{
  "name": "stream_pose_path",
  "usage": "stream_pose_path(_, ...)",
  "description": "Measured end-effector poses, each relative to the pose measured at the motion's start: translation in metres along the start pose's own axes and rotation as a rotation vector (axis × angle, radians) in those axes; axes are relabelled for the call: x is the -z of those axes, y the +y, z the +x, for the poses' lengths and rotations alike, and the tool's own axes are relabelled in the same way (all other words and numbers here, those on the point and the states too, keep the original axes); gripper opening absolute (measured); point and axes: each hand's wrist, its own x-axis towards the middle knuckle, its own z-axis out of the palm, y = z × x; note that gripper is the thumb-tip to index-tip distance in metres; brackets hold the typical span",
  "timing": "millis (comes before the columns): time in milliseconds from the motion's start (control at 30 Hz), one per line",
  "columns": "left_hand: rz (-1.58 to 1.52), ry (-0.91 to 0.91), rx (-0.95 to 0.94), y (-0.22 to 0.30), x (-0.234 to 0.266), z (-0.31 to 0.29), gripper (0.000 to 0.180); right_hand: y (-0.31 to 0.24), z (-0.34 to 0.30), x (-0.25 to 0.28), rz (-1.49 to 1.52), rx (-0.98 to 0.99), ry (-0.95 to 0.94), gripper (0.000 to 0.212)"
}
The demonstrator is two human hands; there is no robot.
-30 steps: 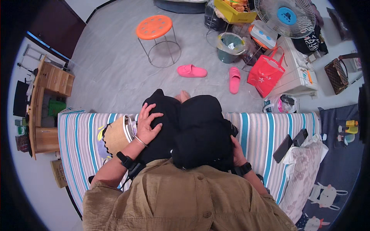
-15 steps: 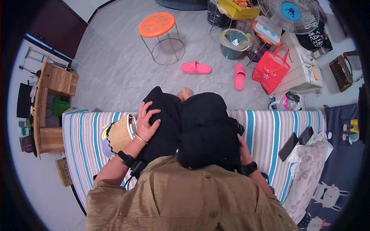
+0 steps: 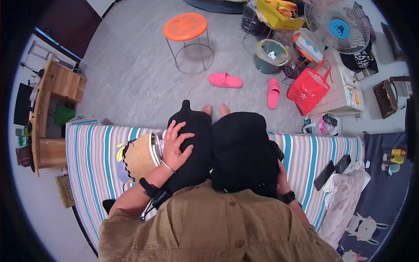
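My left hand (image 3: 176, 146) rests on my left thigh in black trousers (image 3: 192, 161), its fingers spread and holding nothing. A bracelet circles that wrist, with a black band (image 3: 149, 187) farther up the forearm. Beside it on the striped cover lies a tan item with a black scalloped edge (image 3: 139, 157), partly behind my wrist. My right hand (image 3: 283, 178) is against the outer side of my right thigh; its fingers are mostly hidden by the black cloth. A black wrist device (image 3: 287, 197) sits on that wrist. My bare feet (image 3: 224, 109) show past my knees.
Pink slippers (image 3: 225, 80) lie on the grey floor, near an orange stool (image 3: 185, 27). A bucket (image 3: 267, 63), red bag (image 3: 309, 89) and fan (image 3: 339, 29) stand at far right. Two dark flat objects (image 3: 324, 175) lie right on the striped cover (image 3: 98, 148). A wooden desk (image 3: 54, 153) is at left.
My feet and knees have moved apart slightly. The view has shifted a little. My left hand stays on the thigh and my right hand stays at the thigh's side.
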Motion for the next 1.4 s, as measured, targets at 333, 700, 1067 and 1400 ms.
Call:
stream_pose_path(333, -0.039, -0.069, -0.016, -0.016, 0.013, 0.009, 0.041, -0.003, 0.005, -0.044, 0.005, 0.011, 0.111, 0.056)
stream_pose_path(700, -0.054, -0.083, -0.064, -0.038, 0.020, 0.008, 0.044, 0.003, 0.005, -0.068, -0.010, 0.086, 0.111, 0.053)
stream_pose_path(1067, -0.120, -0.065, -0.162, -0.063, 0.032, -0.020, 0.049, 0.037, -0.024, -0.115, -0.078, 0.065, 0.063, 0.050)
stream_pose_path(1400, -0.117, -0.071, -0.240, -0.066, 0.030, -0.031, 0.053, 0.079, -0.103, -0.180, -0.294, 0.242, 0.003, 0.053)
